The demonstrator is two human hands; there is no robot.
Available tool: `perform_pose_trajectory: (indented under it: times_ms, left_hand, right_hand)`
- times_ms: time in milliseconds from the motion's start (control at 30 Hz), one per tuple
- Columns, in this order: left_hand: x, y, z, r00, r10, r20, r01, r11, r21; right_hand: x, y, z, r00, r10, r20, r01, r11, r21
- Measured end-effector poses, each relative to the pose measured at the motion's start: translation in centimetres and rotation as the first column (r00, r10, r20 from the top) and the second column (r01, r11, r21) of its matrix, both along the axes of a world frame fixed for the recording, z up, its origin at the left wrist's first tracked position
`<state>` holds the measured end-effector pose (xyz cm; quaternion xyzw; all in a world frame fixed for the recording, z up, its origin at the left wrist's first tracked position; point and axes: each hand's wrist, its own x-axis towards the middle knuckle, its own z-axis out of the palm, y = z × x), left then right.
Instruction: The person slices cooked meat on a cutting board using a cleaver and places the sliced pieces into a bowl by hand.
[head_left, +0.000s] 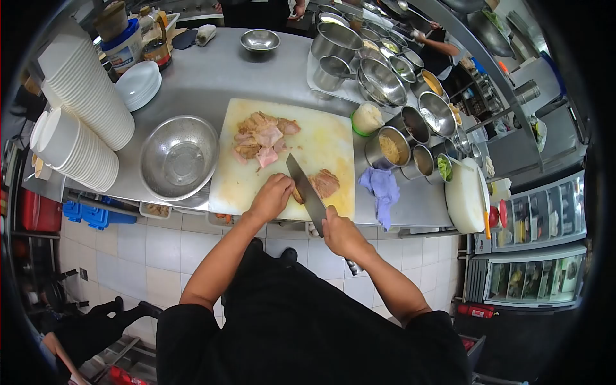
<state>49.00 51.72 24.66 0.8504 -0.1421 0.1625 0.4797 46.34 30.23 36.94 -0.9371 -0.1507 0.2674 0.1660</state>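
Steel worktop [205,77] spans the upper frame, bearing a cutting board [324,135] near centre. The right hand [344,235] is clamped on a knife [303,183]; the left hand [272,196] bunches at a meat piece [297,196], grip unclear. Another chunk [326,183] lies right of the knife, a meat pile [263,133] upper left.

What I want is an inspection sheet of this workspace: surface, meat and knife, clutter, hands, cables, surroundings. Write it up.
Surface: steel counter; yellow-stained cutting board on it.
Job's things: meat pile on the board's far left part; larger meat piece right of the knife.
Clutter: stacked white containers and metal bowl left; purple cloth and metal pots right.
Hands: right hand grips the knife; left hand beside the blade, its hold unclear.
Cables: nothing seen.
Surroundings: tiled floor; glass-fronted cabinet right; other people nearby.
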Motion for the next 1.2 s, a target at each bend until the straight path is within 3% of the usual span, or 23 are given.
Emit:
perform_pose_trajectory:
  times_ms: [233, 500, 633, 700, 767, 833, 933, 1100, 1200]
  left_hand:
    - [-0.3, 0.0, 0.1, 0.999, 0.023, 0.027, -0.023, 0.999, 0.023]
    - [-0.2, 0.2, -0.6, 1.0, -0.005, -0.008, 0.005, 1.0, 0.021]
    - [-0.2, 0.3, -0.3, 0.999, -0.017, -0.045, 0.016, 1.0, -0.011]
    - [0.1, 0.5, -0.2, 0.999, -0.022, -0.035, 0.023, 1.0, 0.01]
    - [-0.4, 0.4, -0.2, 0.999, -0.037, -0.03, 0.039, 0.998, 0.044]
    - [-0.4, 0.7, 0.1, 0.99, -0.011, -0.137, -0.004, 0.994, -0.105]
    - [-0.8, 1.2, 0.4, 0.969, -0.003, -0.248, -0.047, 0.98, -0.195]
    - [-0.5, 1.2, 0.9, 0.984, -0.035, -0.173, 0.017, 0.995, -0.102]
    - [0.0, 1.1, 0.5, 0.997, -0.051, -0.055, 0.052, 0.999, 0.008]
  right_hand:
    - [0.1, 0.5, 5.0, 1.0, 0.012, -0.024, -0.013, 0.999, -0.038]
    - [1.5, 2.1, 6.2, 0.963, -0.001, -0.27, -0.027, 0.995, -0.101]
    - [0.4, 0.8, 0.9, 0.989, 0.062, -0.134, -0.067, 0.997, -0.031]
    - [-0.8, 0.6, -0.8, 0.996, 0.046, 0.073, -0.05, 0.997, 0.054]
    - [-0.3, -0.3, -0.8, 1.0, -0.014, 0.018, 0.013, 0.998, 0.065]
    - [0.5, -1.0, 0.9, 0.994, -0.015, -0.109, 0.025, 0.995, 0.098]
    - [-0.1, -1.4, 2.0, 0.998, 0.0, -0.062, 0.004, 0.998, 0.062]
    - [-0.4, -0.9, 3.8, 0.997, 0.03, -0.064, -0.027, 0.999, 0.046]
    - [0.2, -0.5, 4.0, 0.987, 0.027, -0.16, -0.031, 0.999, -0.023]
